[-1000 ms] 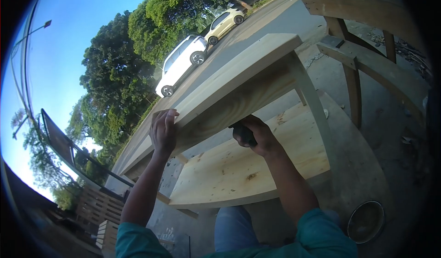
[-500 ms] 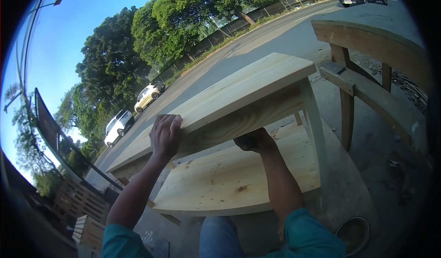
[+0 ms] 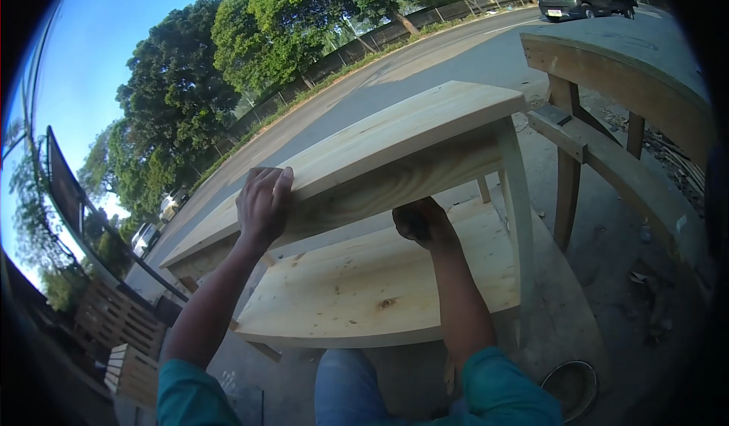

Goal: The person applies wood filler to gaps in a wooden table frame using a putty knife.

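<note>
Wooden table [image 3: 410,131], standing over lower board [image 3: 353,293]: edge gripped by left hand [image 3: 262,204]; dark object [image 3: 414,225] clasped by right hand [image 3: 435,227] at apron [image 3: 402,184] underside. Apron could be gouged, should the object slip or tilt.

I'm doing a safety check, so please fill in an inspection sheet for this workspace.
Surface: pale tabletop, grain visible; lower board has dark knots.
Job's things: wooden table; dark object, mostly hidden, kind unclear.
Clutter: round-rimmed item at lower right; slatted crate at lower left.
Grips: left grip on the tabletop's near edge; right grip closed around the dark object.
Cables: nothing seen near the grips.
Surroundings: wooden bench, road, trees, dark vehicle.
</note>
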Action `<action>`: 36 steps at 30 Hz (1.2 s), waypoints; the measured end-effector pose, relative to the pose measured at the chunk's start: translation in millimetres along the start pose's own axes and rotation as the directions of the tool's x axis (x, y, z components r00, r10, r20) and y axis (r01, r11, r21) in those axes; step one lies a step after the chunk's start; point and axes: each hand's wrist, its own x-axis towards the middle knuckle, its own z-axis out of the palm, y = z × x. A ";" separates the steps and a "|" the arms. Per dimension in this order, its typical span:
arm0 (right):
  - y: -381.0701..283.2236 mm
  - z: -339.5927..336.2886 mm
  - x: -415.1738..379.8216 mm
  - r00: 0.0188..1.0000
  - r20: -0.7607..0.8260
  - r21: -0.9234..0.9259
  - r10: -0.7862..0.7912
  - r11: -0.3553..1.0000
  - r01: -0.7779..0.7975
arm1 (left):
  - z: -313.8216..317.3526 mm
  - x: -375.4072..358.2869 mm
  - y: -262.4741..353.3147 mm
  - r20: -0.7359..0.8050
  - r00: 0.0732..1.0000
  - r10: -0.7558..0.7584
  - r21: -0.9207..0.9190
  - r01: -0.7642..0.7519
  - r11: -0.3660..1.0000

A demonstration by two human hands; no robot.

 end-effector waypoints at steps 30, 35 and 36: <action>-12.6 33.1 21.0 0.990 0.055 -0.030 0.128 0.991 -0.127 | -0.3 12.3 -7.1 0.057 0.995 -0.081 0.000 0.081 0.997; -15.5 26.0 26.6 0.991 0.081 -0.063 0.110 0.993 -0.105 | 0.6 15.1 -8.6 0.026 0.996 -0.084 0.036 0.083 0.996; -17.2 22.0 28.2 0.988 0.106 -0.071 0.112 0.992 -0.105 | 2.3 15.9 -12.1 0.023 0.997 -0.076 0.039 0.075 0.996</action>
